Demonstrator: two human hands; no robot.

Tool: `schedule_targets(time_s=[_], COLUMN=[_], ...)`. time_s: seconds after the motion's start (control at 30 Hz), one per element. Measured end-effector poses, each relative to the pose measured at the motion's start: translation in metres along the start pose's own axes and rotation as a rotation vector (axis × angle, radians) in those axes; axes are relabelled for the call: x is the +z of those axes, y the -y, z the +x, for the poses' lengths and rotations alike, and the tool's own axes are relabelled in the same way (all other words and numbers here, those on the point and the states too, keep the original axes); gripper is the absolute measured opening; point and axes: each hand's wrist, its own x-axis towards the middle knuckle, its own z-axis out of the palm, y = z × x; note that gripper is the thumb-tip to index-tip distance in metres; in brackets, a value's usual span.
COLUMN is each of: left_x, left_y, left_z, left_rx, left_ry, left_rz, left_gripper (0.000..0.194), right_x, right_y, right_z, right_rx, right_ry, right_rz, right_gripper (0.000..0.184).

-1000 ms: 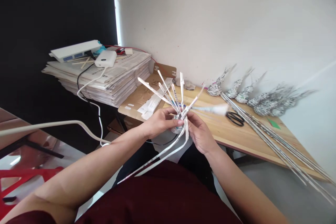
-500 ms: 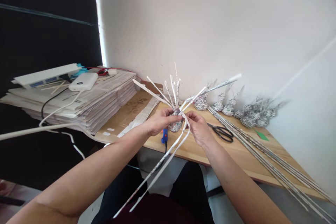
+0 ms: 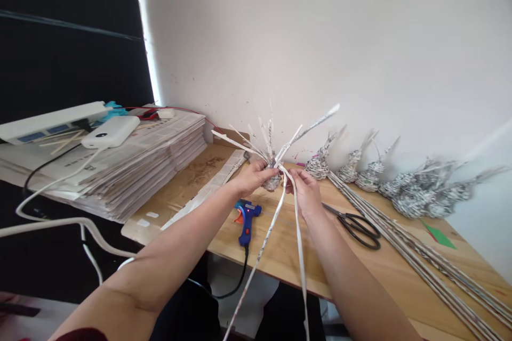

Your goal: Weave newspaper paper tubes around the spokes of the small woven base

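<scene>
A small piece woven from rolled newspaper tubes (image 3: pixel 272 183) is held up over the table, its loose stakes fanning upward and outward. My left hand (image 3: pixel 254 177) grips it from the left, thumb laid across the front. On the other side my right hand (image 3: pixel 302 189) pinches a paper tube (image 3: pixel 298 234) close to the weave. A second long tube (image 3: pixel 262 250) hangs beside it, down past the table's front edge. Below my left wrist lies a blue glue gun (image 3: pixel 248 221) with its small light lit. The fingertips of my right hand are partly hidden.
Black-handled scissors (image 3: pixel 360 229) lie right of my right hand. Behind them run long paper tubes (image 3: pixel 416 256), with several finished woven pieces (image 3: pixel 370 175) along the wall. A newspaper stack (image 3: pixel 160 162) at left carries a power strip (image 3: pixel 52 121) and a white device (image 3: pixel 112 132).
The view has shifted closer to the table, showing more of the glue gun and scissors. The two hanging tubes have spread apart, one swinging right. Both hands keep their hold.
</scene>
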Motion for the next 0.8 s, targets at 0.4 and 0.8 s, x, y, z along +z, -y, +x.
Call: schedule_targets(time_s=[0.4, 0.8], left_x=[-0.017, -0.051], left_y=[0.028, 0.030], left_z=[0.020, 0.032], left_rx=[0.198, 0.171], left_ry=[-0.196, -0.455], left_rz=[0.206, -0.063], left_gripper=[0.034, 0.037], right_x=[-0.021, 0.005], right_y=[0.017, 0.028], right_z=[-0.008, -0.041], right_rx=[0.424, -0.732], right_ry=[0.396, 0.011], right_rz=[-0.062, -0.872], right_gripper=[0.047, 0.007])
